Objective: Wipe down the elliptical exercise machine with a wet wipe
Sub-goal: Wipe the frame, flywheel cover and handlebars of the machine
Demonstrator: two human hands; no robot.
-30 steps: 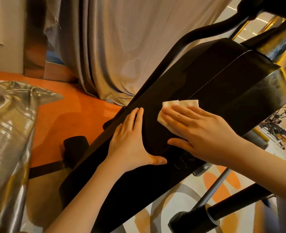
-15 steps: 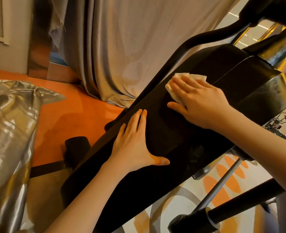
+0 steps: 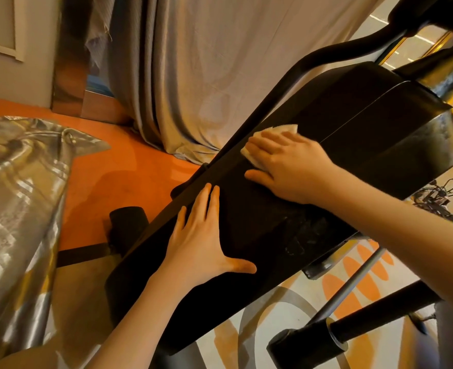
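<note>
We are pressing the wipe (image 3: 270,134) flat under our right hand's (image 3: 292,166) straight fingers on the far part of the machine's (image 3: 353,145) black housing, our left hand (image 3: 201,243) lying spread nearer.

The elliptical machine (image 3: 286,217) has a black housing, glossy, with some pale scuff marks on the lower part. The wet wipe (image 3: 278,128) is white (a little cream in this warm light). The curtain (image 3: 193,75) is plain grey-beige. The floor (image 3: 129,166) is strong orange on the left side; under the machine it becomes pale, with grey curved lines and orange ovals. The cover (image 3: 20,209) at left is shiny silver.
</note>
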